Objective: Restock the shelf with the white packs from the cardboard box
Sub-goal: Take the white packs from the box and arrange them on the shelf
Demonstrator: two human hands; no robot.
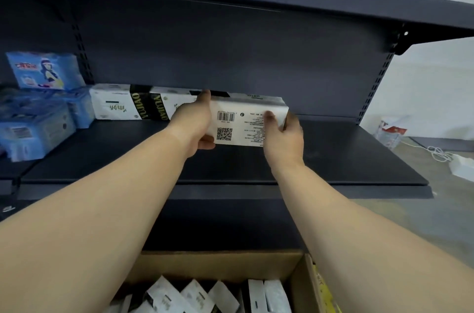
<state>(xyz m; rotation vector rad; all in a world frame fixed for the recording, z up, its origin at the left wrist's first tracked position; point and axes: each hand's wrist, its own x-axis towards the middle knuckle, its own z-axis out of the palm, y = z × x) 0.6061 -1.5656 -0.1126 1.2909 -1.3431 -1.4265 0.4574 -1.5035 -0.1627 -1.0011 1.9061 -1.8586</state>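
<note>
both hands grip one white pack (246, 121) by its short ends, the left hand (196, 124) at 9 o'clock and the right hand (283, 133) at 3 o'clock. its long axis runs 9 to 3, level with the shelf (346, 156). the open slot lies at 12 o'clock, beside the row of packs (128, 105) at 10 o'clock; the cardboard box (220, 265) sits at 6 o'clock.

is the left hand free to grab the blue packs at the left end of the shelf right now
Probably not yet. The left hand grips one end of the white pack with the barcode, and the right hand grips the other. The blue plastic packs themselves look unobstructed.
</note>
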